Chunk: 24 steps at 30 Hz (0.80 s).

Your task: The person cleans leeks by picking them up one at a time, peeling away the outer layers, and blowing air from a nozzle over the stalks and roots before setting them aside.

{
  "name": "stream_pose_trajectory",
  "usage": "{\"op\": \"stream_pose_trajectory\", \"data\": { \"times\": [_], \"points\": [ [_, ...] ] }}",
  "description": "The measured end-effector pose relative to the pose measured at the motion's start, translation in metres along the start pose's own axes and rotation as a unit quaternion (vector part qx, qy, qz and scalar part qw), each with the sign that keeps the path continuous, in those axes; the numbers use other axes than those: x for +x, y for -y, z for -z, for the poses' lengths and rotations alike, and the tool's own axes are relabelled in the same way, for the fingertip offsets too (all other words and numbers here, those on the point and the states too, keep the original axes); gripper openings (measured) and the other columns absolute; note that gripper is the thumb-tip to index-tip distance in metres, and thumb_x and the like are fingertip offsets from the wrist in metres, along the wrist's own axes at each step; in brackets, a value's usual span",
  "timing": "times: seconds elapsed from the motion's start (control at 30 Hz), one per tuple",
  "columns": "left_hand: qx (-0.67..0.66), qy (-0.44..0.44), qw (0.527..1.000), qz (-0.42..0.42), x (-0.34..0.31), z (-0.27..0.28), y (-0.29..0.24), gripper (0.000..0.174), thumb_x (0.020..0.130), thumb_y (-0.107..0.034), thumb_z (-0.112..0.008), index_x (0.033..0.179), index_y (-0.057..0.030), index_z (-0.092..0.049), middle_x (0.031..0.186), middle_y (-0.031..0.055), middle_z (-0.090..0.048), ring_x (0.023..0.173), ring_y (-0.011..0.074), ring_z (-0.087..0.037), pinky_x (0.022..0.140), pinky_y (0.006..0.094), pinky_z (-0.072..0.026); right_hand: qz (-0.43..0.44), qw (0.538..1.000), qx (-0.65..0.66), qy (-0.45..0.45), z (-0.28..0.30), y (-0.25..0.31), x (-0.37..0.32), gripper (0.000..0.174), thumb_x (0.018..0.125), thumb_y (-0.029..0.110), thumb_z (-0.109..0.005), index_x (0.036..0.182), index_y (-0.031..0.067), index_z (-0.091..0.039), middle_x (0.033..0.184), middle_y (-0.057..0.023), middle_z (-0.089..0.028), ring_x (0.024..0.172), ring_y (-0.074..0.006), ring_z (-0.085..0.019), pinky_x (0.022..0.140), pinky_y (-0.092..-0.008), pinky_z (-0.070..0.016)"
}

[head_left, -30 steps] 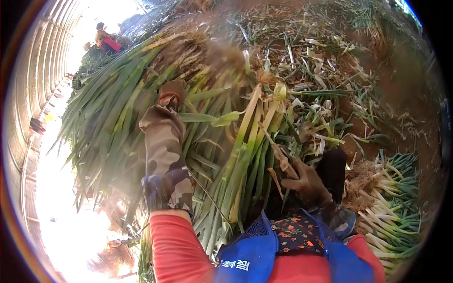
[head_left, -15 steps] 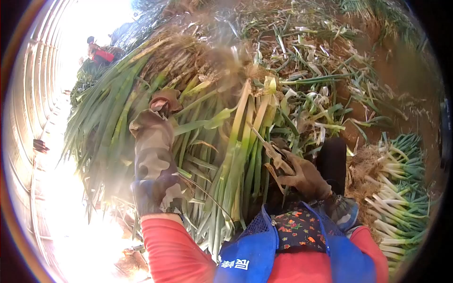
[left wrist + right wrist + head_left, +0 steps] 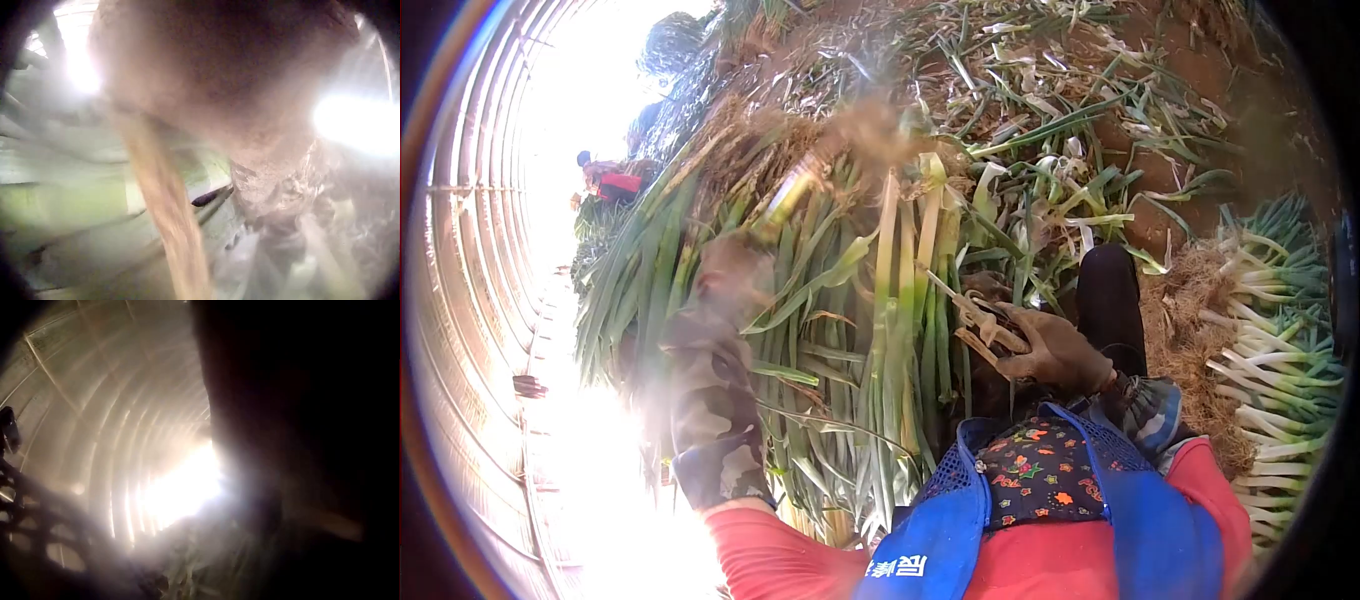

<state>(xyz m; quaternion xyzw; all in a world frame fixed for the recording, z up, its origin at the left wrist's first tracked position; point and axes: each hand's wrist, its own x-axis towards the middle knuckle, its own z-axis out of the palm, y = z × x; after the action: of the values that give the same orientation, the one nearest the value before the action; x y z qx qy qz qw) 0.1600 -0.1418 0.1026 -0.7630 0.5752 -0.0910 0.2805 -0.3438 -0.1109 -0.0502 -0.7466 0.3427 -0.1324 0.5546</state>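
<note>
My gloved left hand [image 3: 735, 270] is blurred over a heap of long green onions [image 3: 625, 270] in the head view. It grips a green onion [image 3: 785, 205] whose pale end slants up and right. In the left wrist view, the glove [image 3: 231, 81] fills the top, above a blurred tan strip [image 3: 165, 200] and green stalks. My gloved right hand [image 3: 1055, 350], close to my lap, has its fingers curled round a slim tan stick-like thing [image 3: 980, 320] with a pointed end; its kind cannot be told. Several pale-stemmed onions [image 3: 910, 250] lie between the hands, roots away from me.
Stripped leaves [image 3: 1040, 190] litter the brown soil ahead. On the right lies a row of cleaned green onions [image 3: 1270, 370] with bushy roots. A ribbed greenhouse wall [image 3: 480, 270] curves along the left, where another person [image 3: 612, 185] is at the far end of the heap.
The head view has turned, shifting the cleaned row rightward. My left hand has moved lower, and a pale onion end now rises beside it. The right hand keeps its hold near my lap.
</note>
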Motion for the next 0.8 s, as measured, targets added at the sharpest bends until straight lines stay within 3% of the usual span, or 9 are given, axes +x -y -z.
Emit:
{"op": "stream_pose_trajectory", "data": {
  "times": [0.07,0.2,0.33,0.43,0.57,0.63,0.67,0.7,0.8],
  "points": [
    [0.066,0.012,0.998,-0.019,0.012,0.034,0.017,0.038,0.089,-0.032,-0.075,0.121,-0.0122,-0.072,0.117,0.0118,-0.072,0.104,0.0239,-0.069,0.091,0.0386,-0.0554,-0.017,0.999,0.017,0.029,0.005,0.007,-0.001,0.098,0.074,0.046,-0.074,0.155,0.0024,-0.041,0.145,-0.0251,-0.056,0.133,-0.0406,-0.055,0.11,-0.043,-0.0448],
    [-0.023,-0.019,0.999,0.037,0.013,0.093,0.034,0.036,0.088,-0.03,-0.075,0.118,-0.0103,-0.073,0.11,0.0122,-0.073,0.099,0.0244,-0.07,0.087,0.0386,-0.055,-0.002,1.0,-0.015,0.017,-0.007,-0.005,-0.001,0.095,0.076,0.047,-0.071,0.154,0.0026,-0.042,0.144,-0.0262,-0.056,0.132,-0.042,-0.055,0.109,-0.044,-0.0443],
    [-0.136,-0.004,0.989,0.059,0.012,0.107,0.027,0.035,0.088,-0.028,-0.075,0.116,-0.0084,-0.073,0.104,0.0125,-0.074,0.095,0.0249,-0.07,0.083,0.0386,-0.0546,0.004,1.0,0.008,0.011,-0.005,0.004,-0.002,0.094,0.076,0.048,-0.071,0.153,0.0018,-0.042,0.142,-0.0271,-0.057,0.131,-0.0429,-0.055,0.108,-0.0453,-0.0437],
    [-0.215,0.041,0.975,0.033,0.02,0.072,0.008,0.034,0.087,-0.027,-0.075,0.114,-0.007,-0.073,0.1,0.0127,-0.075,0.091,0.0253,-0.071,0.08,0.0386,-0.0544,0.038,0.998,0.038,-0.014,-0.001,0.012,-0.003,0.087,0.079,0.047,-0.071,0.149,0.0022,-0.046,0.138,-0.0273,-0.058,0.127,-0.0436,-0.057,0.103,-0.046,-0.0461],
    [-0.296,0.06,0.948,-0.097,0.019,-0.062,-0.003,0.04,0.083,-0.023,-0.08,0.114,-0.0002,-0.07,0.096,0.0142,-0.074,0.085,0.0264,-0.069,0.074,0.04,-0.0519,0.072,0.995,0.003,-0.068,0.01,0.032,0.003,0.069,0.084,0.041,-0.071,0.14,0.0047,-0.054,0.127,-0.0274,-0.063,0.115,-0.0454,-0.062,0.093,-0.0472,-0.0504],
    [-0.405,0.098,0.908,0.056,-0.025,-0.047,-0.052,0.043,0.082,-0.021,-0.081,0.116,0.0018,-0.068,0.097,0.0152,-0.073,0.087,0.0268,-0.069,0.074,0.0399,-0.0515,0.115,0.989,-0.034,-0.082,0.01,0.034,0.016,0.062,0.085,0.039,-0.07,0.136,0.0049,-0.056,0.121,-0.0278,-0.064,0.111,-0.0454,-0.063,0.09,-0.0473,-0.051],
    [-0.438,0.114,0.887,0.092,-0.04,-0.044,-0.063,0.04,0.084,-0.017,-0.079,0.117,0.0016,-0.067,0.099,0.0146,-0.072,0.089,0.0265,-0.069,0.076,0.0398,-0.052,0.137,0.985,-0.05,-0.088,0.009,0.037,0.025,0.059,0.086,0.037,-0.07,0.134,0.005,-0.058,0.118,-0.028,-0.064,0.109,-0.0454,-0.064,0.088,-0.0474,-0.0513],
    [-0.478,0.133,0.862,0.107,-0.054,-0.042,-0.066,0.038,0.086,-0.014,-0.077,0.119,0.0014,-0.066,0.1,0.014,-0.071,0.091,0.0261,-0.069,0.077,0.0398,-0.0525,0.194,0.976,-0.054,-0.08,0.014,0.054,0.027,0.068,0.086,0.037,-0.075,0.139,0.0001,-0.053,0.114,-0.0269,-0.065,0.105,-0.0459,-0.063,0.088,-0.0451,-0.0513],
    [-0.625,0.192,0.751,0.09,-0.084,-0.033,-0.071,0.032,0.092,-0.003,-0.071,0.123,0.0008,-0.065,0.105,0.0124,-0.068,0.096,0.025,-0.068,0.083,0.0396,-0.054,0.153,0.983,-0.102,-0.015,0.0,0.073,0.042,0.063,0.086,0.037,-0.074,0.135,0.0023,-0.055,0.103,-0.0252,-0.067,0.099,-0.0435,-0.066,0.084,-0.0479,-0.052]
  ]
}}
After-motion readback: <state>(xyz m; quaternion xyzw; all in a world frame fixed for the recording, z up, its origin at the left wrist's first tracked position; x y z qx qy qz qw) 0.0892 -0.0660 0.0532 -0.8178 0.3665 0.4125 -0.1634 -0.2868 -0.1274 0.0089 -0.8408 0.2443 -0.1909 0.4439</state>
